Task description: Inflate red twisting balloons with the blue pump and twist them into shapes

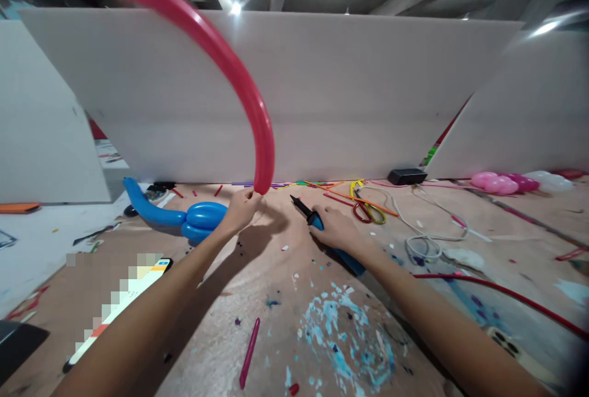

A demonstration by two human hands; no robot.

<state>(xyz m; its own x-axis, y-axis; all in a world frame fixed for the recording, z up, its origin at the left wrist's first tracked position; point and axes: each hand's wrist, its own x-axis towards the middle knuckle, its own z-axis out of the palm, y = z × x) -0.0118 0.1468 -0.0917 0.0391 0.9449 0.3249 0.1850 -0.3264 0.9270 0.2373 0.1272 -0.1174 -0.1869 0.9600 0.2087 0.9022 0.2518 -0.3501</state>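
Forearms (pixel 442 323) are spanning the foreground; left hand (pixel 242 210) is pinching the red balloon (pixel 232 75) over the table (pixel 216 335), right hand (pixel 338 231) is gripping the pump (pixel 302 207), and slackening that pinch could be spilling air!

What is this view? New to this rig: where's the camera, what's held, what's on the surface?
There is no machine here: just a person's two bare hands, seen by one head-worn camera looking forward and down. The left hand pinches the lower end of a long inflated red balloon. The right hand holds a blue tool with a black tip, possibly a balloon pump. On the paint-spattered surface lie a twisted blue balloon, pink balloons and a black box.
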